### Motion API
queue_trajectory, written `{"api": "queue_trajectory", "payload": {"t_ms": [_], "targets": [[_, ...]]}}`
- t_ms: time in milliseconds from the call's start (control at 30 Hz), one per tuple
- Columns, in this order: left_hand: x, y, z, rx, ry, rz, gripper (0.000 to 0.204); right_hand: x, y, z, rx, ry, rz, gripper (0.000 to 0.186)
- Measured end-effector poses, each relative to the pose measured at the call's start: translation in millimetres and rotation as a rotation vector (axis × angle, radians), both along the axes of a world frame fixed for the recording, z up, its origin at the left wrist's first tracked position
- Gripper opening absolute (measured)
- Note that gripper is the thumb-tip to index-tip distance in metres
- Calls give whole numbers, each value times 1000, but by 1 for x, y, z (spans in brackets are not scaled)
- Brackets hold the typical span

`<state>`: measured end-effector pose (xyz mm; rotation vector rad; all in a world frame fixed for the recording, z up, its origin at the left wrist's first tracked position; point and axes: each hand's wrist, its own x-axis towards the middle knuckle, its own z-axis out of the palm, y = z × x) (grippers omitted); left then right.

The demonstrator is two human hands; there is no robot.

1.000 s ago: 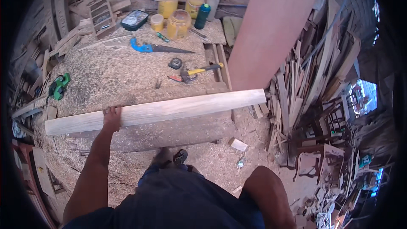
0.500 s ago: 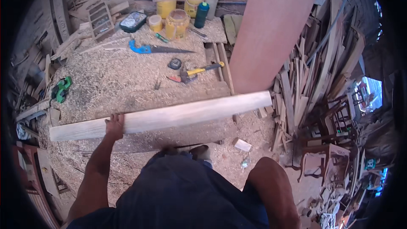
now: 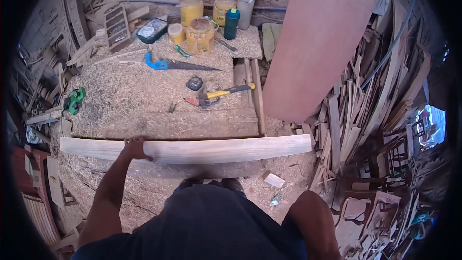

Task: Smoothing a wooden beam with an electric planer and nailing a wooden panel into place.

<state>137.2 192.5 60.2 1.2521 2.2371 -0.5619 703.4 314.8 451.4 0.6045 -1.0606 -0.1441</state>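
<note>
A long pale wooden board [image 3: 216,151] lies crosswise in front of me, along the near edge of the shavings-covered workbench [image 3: 125,84]. My left hand [image 3: 135,149] grips it left of the middle, the fingers over its far edge and the thumb spread on its face. Only the bent elbow and upper arm show on my right side; that hand is out of sight. Beyond the board are a claw hammer [image 3: 226,91] with a yellow and black handle, a black tape measure [image 3: 194,83] and a blue-handled handsaw [image 3: 178,64].
Yellow tubs [image 3: 200,36] and a dark green bottle [image 3: 231,24] stand at the back. A green power tool [image 3: 74,100] sits at the left. A wide reddish panel [image 3: 317,43] leans at the right beside stacked offcuts [image 3: 356,110]. A small wood block [image 3: 274,179] lies on the floor.
The board has turned, its right end swinging toward me, so it now lies nearly straight across. My left hand has stayed on it, its thumb now spread wider. My view has shifted slightly.
</note>
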Motion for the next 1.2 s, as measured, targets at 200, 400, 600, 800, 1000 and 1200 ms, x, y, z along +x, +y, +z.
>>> {"api": "queue_trajectory", "payload": {"t_ms": [200,400,600,800,1000,1200], "targets": [[135,140,-18,551,-487,259,71,34,74,-3,117,77,8,41],[222,194,-30,657,-122,390,52,25,163,-2,155,25,45,38],[222,194,-42,677,33,413,38,-19,269,5,19,-74,102,42],[221,207,-21,672,-43,446,36,-56,432,12,-295,-164,25,51],[238,214,2,714,51,421,35,-46,762,61,-1052,-181,-570,81],[233,217,-6,886,21,377,31,10,985,66,-1420,-153,-1106,105]]}}
